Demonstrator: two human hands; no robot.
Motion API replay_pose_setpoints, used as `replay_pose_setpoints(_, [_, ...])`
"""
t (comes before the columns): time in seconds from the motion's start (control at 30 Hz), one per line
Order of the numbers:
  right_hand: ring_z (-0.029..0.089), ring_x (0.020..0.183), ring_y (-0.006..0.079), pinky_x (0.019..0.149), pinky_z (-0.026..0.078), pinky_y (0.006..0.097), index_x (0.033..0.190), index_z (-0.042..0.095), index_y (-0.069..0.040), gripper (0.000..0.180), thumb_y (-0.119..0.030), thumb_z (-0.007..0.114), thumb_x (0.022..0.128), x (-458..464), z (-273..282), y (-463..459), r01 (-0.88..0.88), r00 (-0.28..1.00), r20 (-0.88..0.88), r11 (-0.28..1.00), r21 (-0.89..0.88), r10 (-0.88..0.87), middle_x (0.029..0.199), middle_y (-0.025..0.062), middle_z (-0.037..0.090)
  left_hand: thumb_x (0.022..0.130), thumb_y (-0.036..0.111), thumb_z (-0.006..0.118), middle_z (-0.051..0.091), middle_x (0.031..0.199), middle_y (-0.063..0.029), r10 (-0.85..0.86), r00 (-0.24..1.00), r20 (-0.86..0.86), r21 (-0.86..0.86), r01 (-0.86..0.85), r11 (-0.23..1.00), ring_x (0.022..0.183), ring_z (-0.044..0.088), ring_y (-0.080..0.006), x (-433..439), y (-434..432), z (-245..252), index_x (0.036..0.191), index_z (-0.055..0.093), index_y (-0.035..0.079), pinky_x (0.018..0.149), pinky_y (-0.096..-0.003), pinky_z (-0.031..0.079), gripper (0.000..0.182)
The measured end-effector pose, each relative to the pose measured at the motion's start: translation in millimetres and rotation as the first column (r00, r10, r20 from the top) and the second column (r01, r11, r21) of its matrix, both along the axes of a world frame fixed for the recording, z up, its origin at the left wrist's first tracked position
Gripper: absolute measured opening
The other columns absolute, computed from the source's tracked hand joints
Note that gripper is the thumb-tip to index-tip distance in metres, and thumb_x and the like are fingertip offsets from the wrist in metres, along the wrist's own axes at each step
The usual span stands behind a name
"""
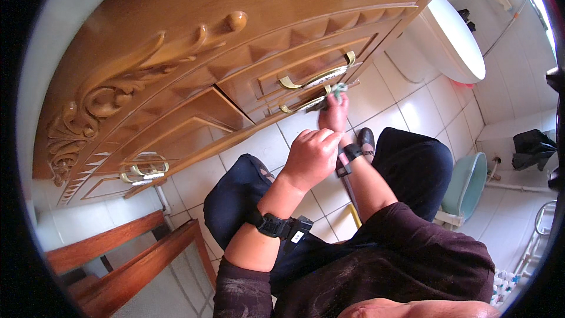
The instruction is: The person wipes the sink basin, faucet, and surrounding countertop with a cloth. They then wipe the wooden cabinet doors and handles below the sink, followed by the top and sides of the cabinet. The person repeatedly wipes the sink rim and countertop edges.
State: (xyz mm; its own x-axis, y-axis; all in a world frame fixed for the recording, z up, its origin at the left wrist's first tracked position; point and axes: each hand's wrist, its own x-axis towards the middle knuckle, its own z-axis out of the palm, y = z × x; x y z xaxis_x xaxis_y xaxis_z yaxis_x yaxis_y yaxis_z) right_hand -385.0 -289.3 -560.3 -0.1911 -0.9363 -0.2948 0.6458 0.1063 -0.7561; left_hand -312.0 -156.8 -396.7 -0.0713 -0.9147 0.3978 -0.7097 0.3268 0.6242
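Note:
My right hand is closed around a green-and-white cloth, beside the right end of the lowest metal handle on a carved wooden cabinet. Whether the cloth touches the handle is hard to tell. A dark, blurred bit shows just left of these fingers. Nearer to me, my left hand is curled into a fist above the tiled floor, close to the right wrist. Nothing shows in it, though its palm side is hidden. Another gold-coloured handle sits on the panel above.
At far right stands a white ceramic fixture on a pedestal. A teal plastic basin leans beside my right knee, with a black plastic bag beyond it. Wood-framed panels stand at lower left. White tiles cover the floor.

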Motion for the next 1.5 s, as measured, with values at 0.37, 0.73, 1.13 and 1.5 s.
replay_pose_setpoints(0.37, [0.059, 0.082, 0.0159, 0.073, 0.051, 0.0301, 0.106, 0.056, -0.005, 0.015, -0.004, 0.057, 0.09, 15.5, -0.9, 57.0, -0.617, 0.663, -0.551, 0.787, -0.018, 0.508, 0.093, 0.0068, 0.06, 0.077, 0.003, 0.065, 0.068, 0.088, -0.0105, 0.051, 0.998, -0.042, -0.112, -0.055, 0.992, 0.079, 0.064, -0.0293, 5.9, 1.1, 9.7, 0.099, 0.069, 0.006, 0.075, -0.0393, 0.052, 0.023])
replay_pose_setpoints(0.73, [0.049, 0.093, 0.019, 0.083, 0.044, 0.034, 0.116, 0.044, -0.009, 0.032, -0.005, 0.054, 0.086, -19.1, -31.7, -25.1, 0.017, 0.697, -0.716, 0.997, 0.073, 0.041, 0.106, 0.0093, 0.049, 0.077, 0.005, 0.064, 0.068, 0.09, -0.01, 0.025, 0.999, -0.024, -0.019, -0.025, 1.0, 0.08, 0.064, -0.0294, 3.3, -4.9, 0.3, 0.1, 0.068, 0.006, 0.074, -0.0396, 0.051, 0.023])
replay_pose_setpoints(1.13, [0.056, 0.117, 0.028, 0.103, 0.041, 0.0439, 0.142, 0.039, -0.006, 0.063, -0.052, 0.038, 0.099, -55.3, 202.0, 89.2, -0.824, 0.389, 0.492, 0.533, -0.191, 0.778, 0.136, 0.0125, 0.052, 0.084, 0.012, 0.072, 0.04, 0.137, -0.0284, 0.19, 0.884, -0.427, 0.05, -0.187, 0.981, 0.127, 0.042, -0.0434, -2.8, 21.3, 31.8, 0.146, 0.03, 0.003, 0.108, -0.0443, 0.035, 0.075])
replay_pose_setpoints(1.5, [0.064, 0.098, 0.022, 0.084, 0.053, 0.0338, 0.125, 0.052, -0.005, 0.034, -0.021, 0.052, 0.095, -95.6, 219.8, 14.8, -0.807, 0.438, 0.135, 0.455, -0.377, 0.889, 0.116, 0.0108, 0.064, 0.088, 0.009, 0.055, 0.049, 0.132, -0.0201, 0.844, 0.512, 0.162, -0.703, -0.54, 0.463, 0.128, 0.04, -0.0475, 126.1, 21.7, 24.4, 0.132, 0.057, 0.031, 0.101, -0.0614, 0.036, 0.049])
